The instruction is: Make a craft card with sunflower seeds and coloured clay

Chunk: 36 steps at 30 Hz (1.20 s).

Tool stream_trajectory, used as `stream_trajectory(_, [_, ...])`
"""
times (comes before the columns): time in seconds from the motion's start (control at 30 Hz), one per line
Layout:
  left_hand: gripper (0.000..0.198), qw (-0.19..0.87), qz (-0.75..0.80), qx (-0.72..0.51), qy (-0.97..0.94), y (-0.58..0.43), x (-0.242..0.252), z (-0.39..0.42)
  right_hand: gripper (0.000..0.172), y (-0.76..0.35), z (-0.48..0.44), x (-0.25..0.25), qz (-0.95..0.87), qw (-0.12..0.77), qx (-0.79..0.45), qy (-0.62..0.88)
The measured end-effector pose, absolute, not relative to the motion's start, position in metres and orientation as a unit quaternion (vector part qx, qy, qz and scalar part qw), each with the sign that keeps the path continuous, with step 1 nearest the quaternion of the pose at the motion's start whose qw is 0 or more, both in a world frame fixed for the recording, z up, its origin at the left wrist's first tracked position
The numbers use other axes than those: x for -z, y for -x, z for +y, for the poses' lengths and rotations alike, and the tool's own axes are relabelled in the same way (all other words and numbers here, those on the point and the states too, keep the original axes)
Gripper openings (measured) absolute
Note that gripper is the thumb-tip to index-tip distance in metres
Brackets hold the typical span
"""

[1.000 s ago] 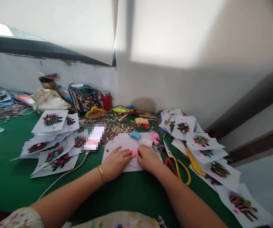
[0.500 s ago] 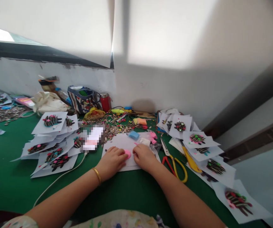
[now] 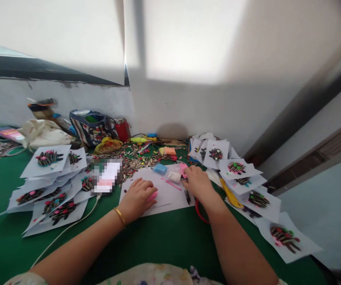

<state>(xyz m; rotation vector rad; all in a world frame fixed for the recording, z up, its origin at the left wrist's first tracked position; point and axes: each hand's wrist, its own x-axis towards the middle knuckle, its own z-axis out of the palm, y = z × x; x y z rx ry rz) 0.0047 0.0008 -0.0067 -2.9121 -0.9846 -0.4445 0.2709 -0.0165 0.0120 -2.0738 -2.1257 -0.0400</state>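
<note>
My left hand (image 3: 137, 198) rests on a white sheet of paper (image 3: 164, 202), its fingers curled over a flattened lump of pink clay (image 3: 153, 194). Bent fingers of my right hand (image 3: 198, 182) reach down at the sheet's right side, beside a pink clay piece (image 3: 183, 167); their tips are partly hidden, as is whatever they grip. White clay (image 3: 174, 177), blue clay (image 3: 160, 169) and a thin pink clay strip (image 3: 173, 185) lie between the hands. A black pen-like item (image 3: 187, 196) is below the right fingers. My right forearm mostly covers red-handled scissors (image 3: 201, 213).
Sheets with seed-and-clay figures lie stacked at left (image 3: 47, 186) and right (image 3: 247, 178). A phone (image 3: 107, 178) with a white cable lies left of the paper. Loose seeds (image 3: 134, 164), a bag (image 3: 91, 128) and a red flask (image 3: 122, 130) stand farther back. Yellow-handled tool (image 3: 229, 194) at right.
My right hand has moved away from the left hand, up and right across the paper, now covering most of the scissors. The left hand stays at the pink clay. The view has shifted right.
</note>
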Motion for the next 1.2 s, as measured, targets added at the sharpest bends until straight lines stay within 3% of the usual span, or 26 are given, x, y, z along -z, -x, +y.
stream_trajectory(0.2, [0.045,-0.005,-0.255,0.111,0.961,-0.015,0.019,-0.003,0.045,-0.307,-0.013,-0.008,-0.689,-0.001,-0.06,0.722])
stream_trajectory(0.47, [0.043,-0.034,-0.264,0.143,0.953,-0.022,0.012,-0.003,0.015,-0.295,-0.012,-0.015,-0.676,0.068,0.001,0.733])
stream_trajectory(0.57, [0.034,-0.073,-0.294,0.209,0.93,-0.027,0.005,-0.008,0.015,-0.286,-0.013,-0.016,-0.694,0.084,0.002,0.715])
stream_trajectory(0.73, [0.025,-0.111,-0.3,0.266,0.909,-0.029,0.003,-0.009,0.025,-0.275,-0.013,-0.007,-0.696,0.029,-0.044,0.716])
stream_trajectory(0.9, [0.023,-0.123,-0.298,0.287,0.902,-0.026,0.009,-0.007,0.019,-0.274,-0.018,-0.01,-0.663,0.01,-0.028,0.748])
stream_trajectory(1.03, [0.024,-0.156,-0.33,0.327,0.872,-0.025,0.014,-0.007,0.019,-0.267,-0.024,-0.016,-0.65,0.112,0.033,0.751])
stream_trajectory(1.13, [0.021,-0.226,-0.343,0.372,0.833,-0.026,0.017,-0.008,0.02,-0.251,-0.028,-0.015,-0.715,0.259,-0.002,0.649])
stream_trajectory(1.2, [0.018,-0.297,-0.355,0.395,0.794,-0.026,0.019,-0.01,0.021,-0.235,-0.031,-0.012,-0.771,0.299,-0.043,0.561])
